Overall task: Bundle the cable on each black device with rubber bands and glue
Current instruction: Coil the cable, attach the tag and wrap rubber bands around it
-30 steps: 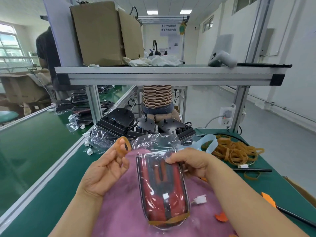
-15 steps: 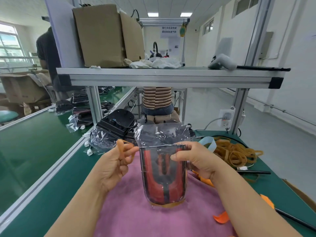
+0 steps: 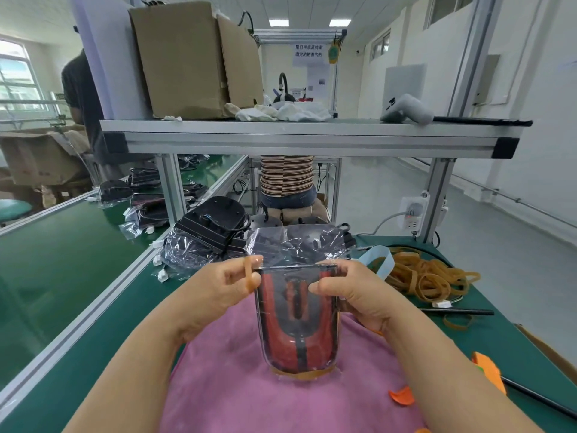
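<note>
I judge bagged device (image 3: 298, 323) rigid, film slippery. Left hand (image 3: 218, 292) pinches rubber band (image 3: 248, 273); right hand (image 3: 352, 295) grips its top corner.

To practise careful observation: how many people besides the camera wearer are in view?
2. One in a dark shirt stands at far left, beside the conveyor; one in a striped top sits beyond the shelf frame. Others may be hidden by the cardboard box.

Two lines of Chinese characters on a white sign (image 3: 312, 50), too blurred to read. Illegible print on the sheet (image 3: 319, 80) below.
</note>
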The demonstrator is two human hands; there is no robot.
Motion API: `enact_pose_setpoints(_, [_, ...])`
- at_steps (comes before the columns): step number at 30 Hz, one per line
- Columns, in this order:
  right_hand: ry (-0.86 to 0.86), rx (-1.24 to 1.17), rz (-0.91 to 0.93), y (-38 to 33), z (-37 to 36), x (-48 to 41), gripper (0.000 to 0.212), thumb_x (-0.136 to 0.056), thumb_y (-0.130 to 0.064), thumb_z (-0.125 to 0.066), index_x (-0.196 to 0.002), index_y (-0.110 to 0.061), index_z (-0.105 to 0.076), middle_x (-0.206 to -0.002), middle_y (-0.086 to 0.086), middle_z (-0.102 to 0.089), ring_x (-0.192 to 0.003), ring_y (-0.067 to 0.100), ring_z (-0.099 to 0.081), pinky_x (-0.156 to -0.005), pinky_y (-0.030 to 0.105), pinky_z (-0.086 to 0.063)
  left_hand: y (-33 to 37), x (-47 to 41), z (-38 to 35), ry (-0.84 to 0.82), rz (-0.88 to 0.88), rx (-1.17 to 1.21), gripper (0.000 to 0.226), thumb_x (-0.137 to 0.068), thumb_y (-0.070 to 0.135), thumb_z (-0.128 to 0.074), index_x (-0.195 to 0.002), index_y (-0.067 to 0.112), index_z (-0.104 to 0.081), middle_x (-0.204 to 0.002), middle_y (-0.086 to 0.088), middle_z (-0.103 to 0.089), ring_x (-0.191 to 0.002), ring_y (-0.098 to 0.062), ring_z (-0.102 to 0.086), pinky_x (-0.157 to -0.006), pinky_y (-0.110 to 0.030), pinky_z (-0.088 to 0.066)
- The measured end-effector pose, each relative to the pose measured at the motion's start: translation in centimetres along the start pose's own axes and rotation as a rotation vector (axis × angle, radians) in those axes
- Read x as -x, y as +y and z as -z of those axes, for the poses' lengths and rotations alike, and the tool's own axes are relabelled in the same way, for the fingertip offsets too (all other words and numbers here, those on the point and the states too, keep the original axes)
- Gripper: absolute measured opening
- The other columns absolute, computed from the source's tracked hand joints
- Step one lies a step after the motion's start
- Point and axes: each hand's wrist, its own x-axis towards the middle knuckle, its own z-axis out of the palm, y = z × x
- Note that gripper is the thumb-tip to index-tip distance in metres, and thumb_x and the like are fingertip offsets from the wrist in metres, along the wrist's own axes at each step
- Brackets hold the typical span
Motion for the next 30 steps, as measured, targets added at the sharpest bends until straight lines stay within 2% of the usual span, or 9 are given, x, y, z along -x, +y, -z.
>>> enact_pose_setpoints(2, [-0.007,0.009,0.009,0.0,0.0,0.1,0.032,-0.078,0.003,-0.072,-0.11,-0.001,-0.067,-0.109,0.024,-0.07,-0.105,0.04,-0.067,-0.095,0.049,-0.053,0.7,0.0,-0.1,0.027,-0.042,-0.047,0.078,-0.073,0.049,-0.066,-0.144,0.022,-0.048,-0.141,0.014,-0.053,-0.114,0.017,-0.052,-0.092,-0.007,-0.046])
enact_pose_setpoints(4, [-0.013,0.009,0.015,-0.1,0.0,0.3,0.036,-0.073,0.0,-0.076,-0.107,-0.004,-0.068,-0.106,0.02,-0.072,-0.102,0.036,-0.069,-0.086,0.041,-0.058,0.9,-0.2,-0.2,0.003,-0.059,-0.115,0.078,-0.073,0.042,-0.07,-0.145,0.021,-0.045,-0.141,0.016,-0.051,-0.112,0.02,-0.052,-0.087,-0.003,-0.045])
enact_pose_setpoints(8, [-0.057,0.015,0.026,-0.1,0.0,0.4,0.034,-0.075,0.002,-0.075,-0.107,-0.008,-0.069,-0.106,0.018,-0.073,-0.103,0.035,-0.069,-0.092,0.045,-0.056,1.5,-0.8,-0.4,-0.08,-0.064,-0.248,0.062,-0.084,0.031,-0.076,-0.14,0.028,-0.051,-0.138,0.018,-0.056,-0.118,0.006,-0.057,-0.103,-0.024,-0.047])
enact_pose_setpoints(11, [-0.069,0.018,0.024,-0.1,-0.1,0.6,0.04,-0.071,-0.003,-0.076,-0.109,-0.008,-0.068,-0.107,0.016,-0.073,-0.104,0.035,-0.069,-0.096,0.049,-0.053,1.8,-1.3,-0.5,-0.071,-0.051,-0.348,0.07,-0.08,0.04,-0.078,-0.143,0.035,-0.048,-0.128,0.026,-0.059,-0.112,0.009,-0.058,-0.1,-0.021,-0.046])
enact_pose_setpoints(15, [-0.089,0.042,0.021,-0.1,0.0,0.5,0.055,-0.063,-0.012,-0.078,-0.116,-0.005,-0.065,-0.11,0.017,-0.072,-0.105,0.035,-0.068,-0.099,0.055,-0.05,1.6,-1.5,-0.8,-0.097,-0.026,-0.228,0.072,-0.077,0.037,-0.081,-0.141,0.035,-0.049,-0.109,0.033,-0.067,-0.103,0.01,-0.062,-0.082,-0.006,-0.047])
enact_pose_setpoints(22, [-0.112,0.11,-0.011,-1.1,-0.1,0.7,0.058,-0.06,-0.022,-0.083,-0.117,-0.018,-0.067,-0.115,0.013,-0.07,-0.109,0.031,-0.067,-0.099,0.052,-0.051,0.6,-1.6,-0.8,-0.017,-0.016,-0.112,0.071,-0.066,0.031,-0.084,-0.133,0.032,-0.059,-0.116,0.025,-0.068,-0.108,0.006,-0.063,-0.09,-0.016,-0.05])
enact_pose_setpoints(24, [-0.023,0.228,0.021,-2.4,0.0,1.1,0.068,-0.059,-0.042,-0.085,-0.122,-0.03,-0.061,-0.119,0.001,-0.065,-0.108,0.017,-0.064,-0.09,0.04,-0.055,0.4,-1.6,-0.6,-0.008,-0.016,-0.121,0.068,-0.067,0.03,-0.085,-0.131,0.032,-0.061,-0.115,0.024,-0.069,-0.108,0.005,-0.063,-0.094,-0.021,-0.05])
enact_pose_setpoints(27, [0.293,0.568,0.285,-4.5,-1.7,1.7,0.058,-0.059,-0.064,-0.077,-0.107,-0.038,-0.059,-0.109,-0.02,-0.053,-0.099,-0.006,-0.051,-0.073,0.013,-0.038,0.4,-1.7,-0.6,-0.039,-0.031,-0.131,0.067,-0.064,0.035,-0.084,-0.128,0.034,-0.063,-0.117,0.017,-0.07,-0.109,-0.001,-0.065,-0.096,-0.028,-0.051])
enact_pose_setpoints(30, [0.336,0.848,0.468,-5.3,-5.0,1.9,0.043,-0.056,-0.067,-0.075,-0.074,-0.031,-0.059,-0.096,-0.014,-0.047,-0.093,0.005,-0.049,-0.076,0.026,-0.044,0.6,-1.9,-0.9,-0.079,-0.087,-0.129,0.056,-0.068,0.032,-0.085,-0.121,0.037,-0.068,-0.124,0.015,-0.067,-0.112,-0.001,-0.064,-0.095,-0.028,-0.052])
